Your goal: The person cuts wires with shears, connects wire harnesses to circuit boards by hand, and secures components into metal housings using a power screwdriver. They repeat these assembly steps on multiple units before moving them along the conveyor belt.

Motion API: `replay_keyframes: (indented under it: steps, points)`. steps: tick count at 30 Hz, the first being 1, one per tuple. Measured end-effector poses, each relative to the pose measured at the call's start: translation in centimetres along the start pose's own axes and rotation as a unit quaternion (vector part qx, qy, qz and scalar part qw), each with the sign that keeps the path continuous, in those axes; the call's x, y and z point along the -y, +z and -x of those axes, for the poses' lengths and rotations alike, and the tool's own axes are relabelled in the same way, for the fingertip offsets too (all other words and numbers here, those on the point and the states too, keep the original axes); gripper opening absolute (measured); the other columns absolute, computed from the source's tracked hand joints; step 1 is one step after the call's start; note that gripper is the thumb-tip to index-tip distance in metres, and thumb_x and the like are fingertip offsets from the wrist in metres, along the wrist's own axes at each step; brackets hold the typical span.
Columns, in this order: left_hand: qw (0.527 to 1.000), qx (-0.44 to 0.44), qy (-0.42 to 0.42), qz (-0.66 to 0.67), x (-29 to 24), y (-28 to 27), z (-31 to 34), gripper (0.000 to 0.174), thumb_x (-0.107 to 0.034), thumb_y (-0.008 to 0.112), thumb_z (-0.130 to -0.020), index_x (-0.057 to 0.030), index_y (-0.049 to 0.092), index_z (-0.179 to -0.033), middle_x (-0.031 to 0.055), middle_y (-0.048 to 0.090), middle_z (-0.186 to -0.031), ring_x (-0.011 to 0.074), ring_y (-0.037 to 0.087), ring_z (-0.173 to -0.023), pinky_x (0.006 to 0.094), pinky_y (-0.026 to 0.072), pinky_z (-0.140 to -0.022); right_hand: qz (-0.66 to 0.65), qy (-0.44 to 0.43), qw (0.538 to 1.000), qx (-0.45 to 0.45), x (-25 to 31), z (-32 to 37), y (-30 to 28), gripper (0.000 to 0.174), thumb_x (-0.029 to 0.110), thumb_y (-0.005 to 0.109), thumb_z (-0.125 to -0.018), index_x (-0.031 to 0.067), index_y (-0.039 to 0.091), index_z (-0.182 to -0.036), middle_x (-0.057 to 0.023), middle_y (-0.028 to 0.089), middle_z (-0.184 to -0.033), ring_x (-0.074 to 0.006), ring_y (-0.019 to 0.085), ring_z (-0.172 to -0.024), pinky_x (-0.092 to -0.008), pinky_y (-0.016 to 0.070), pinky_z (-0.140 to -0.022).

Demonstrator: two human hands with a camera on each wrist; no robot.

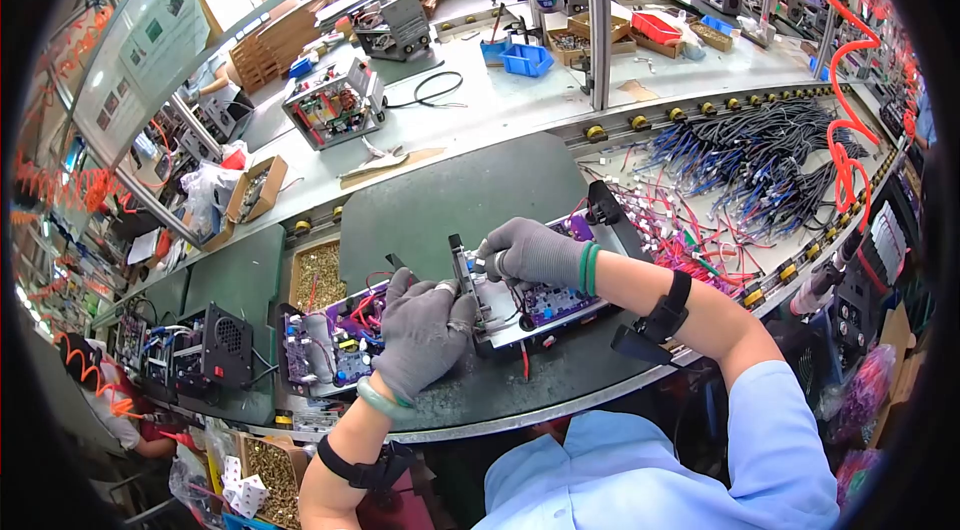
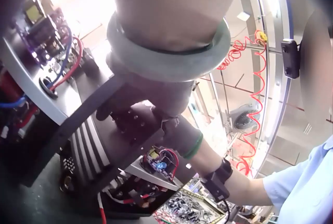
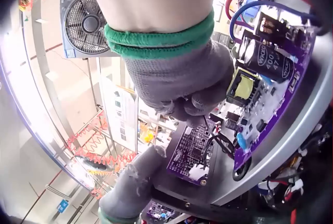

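An open metal chassis with a purple circuit board lies in front of me. My right hand, in a grey glove, pinches a thin black cable near the chassis's upright end panel. Close beside that panel stands a small purple board, seen in the right wrist view. My left hand, also gloved, holds the panel from its outer side; the left wrist view shows the panel's dark face by its fingers. Its fingertips are partly hidden.
A second chassis with a purple board sits left, partly behind my left hand. A dark boxed unit stands farther left. Bundles of cables lie right. A parts tray is behind the second chassis. A red coiled hose hangs at right.
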State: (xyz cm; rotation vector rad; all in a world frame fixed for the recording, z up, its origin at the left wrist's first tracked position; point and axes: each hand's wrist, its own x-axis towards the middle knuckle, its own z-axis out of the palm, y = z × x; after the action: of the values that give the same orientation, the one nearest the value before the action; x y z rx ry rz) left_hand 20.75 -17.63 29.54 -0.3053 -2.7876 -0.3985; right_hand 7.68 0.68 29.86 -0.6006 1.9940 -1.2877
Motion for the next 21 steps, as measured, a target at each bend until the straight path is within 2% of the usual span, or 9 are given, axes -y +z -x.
replay_keyframes:
  steps: [1,3,7,10,12,14,18,21]
  points:
    - [1.0,0.0,0.001,0.001,-0.4,-0.4,-0.3,0.034,-0.033,0.06,-0.091,-0.0033,0.07,-0.105,0.0154,0.071,-0.092,0.0315,0.067,-0.097,0.0516,0.0323,-0.115,0.051,0.001,0.999,-0.01,0.4,-0.1,-0.1,0.027,0.014,0.062,-0.093,-0.0013,0.073,-0.112,-0.0052,0.068,-0.077,-0.0104,0.061,-0.067,-0.0273,0.0533,-0.067]
    - [0.994,0.095,-0.033,-0.05,-1.3,-1.0,-0.6,0.033,-0.034,0.058,-0.091,-0.0043,0.07,-0.097,0.014,0.071,-0.084,0.0305,0.068,-0.096,0.0514,0.0293,-0.117,0.091,-0.017,0.996,-0.008,-0.5,-1.0,-0.7,0.026,0.016,0.064,-0.091,-0.0009,0.074,-0.109,-0.0061,0.069,-0.078,-0.0122,0.062,-0.069,-0.0288,0.0534,-0.069]
    - [0.998,0.051,-0.018,-0.031,-1.2,-0.2,-0.3,0.032,-0.034,0.057,-0.09,-0.0043,0.069,-0.09,0.0133,0.069,-0.078,0.0316,0.069,-0.089,0.0521,0.0289,-0.117,0.166,-0.026,0.985,0.03,-0.9,-2.1,-0.8,0.026,0.018,0.068,-0.085,-0.0005,0.076,-0.103,-0.0077,0.071,-0.08,-0.0164,0.062,-0.073,-0.032,0.0522,-0.072]
    - [0.999,0.027,0.005,-0.046,-0.8,0.2,-0.3,0.03,-0.031,0.056,-0.089,-0.0041,0.068,-0.084,0.0136,0.067,-0.074,0.0325,0.068,-0.083,0.0536,0.0288,-0.117,0.119,0.019,0.99,0.072,0.3,-2.0,-0.8,0.025,0.017,0.069,-0.085,-0.0003,0.076,-0.103,-0.0078,0.071,-0.08,-0.0165,0.062,-0.073,-0.0315,0.0512,-0.071]
    - [0.999,0.026,0.017,-0.029,-0.7,0.1,-0.3,0.028,-0.028,0.055,-0.089,-0.0034,0.065,-0.079,0.0139,0.064,-0.07,0.0326,0.067,-0.079,0.0547,0.0293,-0.116,0.098,0.004,0.991,0.091,0.1,-2.4,-1.1,0.022,0.016,0.069,-0.086,-0.0004,0.076,-0.1,-0.0053,0.068,-0.076,-0.0139,0.06,-0.069,-0.0297,0.0493,-0.067]
    - [0.999,0.022,0.019,-0.023,-0.7,0.1,-0.2,0.028,-0.027,0.054,-0.089,-0.0028,0.064,-0.078,0.0141,0.063,-0.067,0.0331,0.067,-0.075,0.0548,0.0298,-0.115,0.038,0.073,0.987,0.139,0.6,-2.3,-1.6,0.018,0.016,0.069,-0.088,0.0,0.075,-0.096,-0.002,0.063,-0.072,-0.0099,0.056,-0.066,-0.0267,0.0459,-0.061]
    - [1.0,0.014,0.013,-0.01,-0.7,0.3,-0.3,0.027,-0.025,0.054,-0.088,-0.0017,0.062,-0.076,0.0142,0.059,-0.06,0.0347,0.063,-0.064,0.0552,0.031,-0.114,0.044,0.052,0.992,0.111,1.1,-1.5,-1.0,0.015,0.015,0.069,-0.089,0.0009,0.074,-0.093,0.0004,0.06,-0.07,-0.0073,0.053,-0.063,-0.0243,0.0426,-0.057]
    - [1.0,0.016,0.014,-0.005,-0.8,0.2,-0.3,0.026,-0.025,0.054,-0.088,-0.0013,0.062,-0.078,0.0146,0.058,-0.059,0.0354,0.062,-0.062,0.0547,0.033,-0.113,0.014,0.055,0.992,0.111,0.7,-1.9,-1.0,0.015,0.014,0.07,-0.084,0.002,0.076,-0.09,-0.0023,0.063,-0.07,-0.0103,0.053,-0.06,-0.0273,0.0436,-0.054]
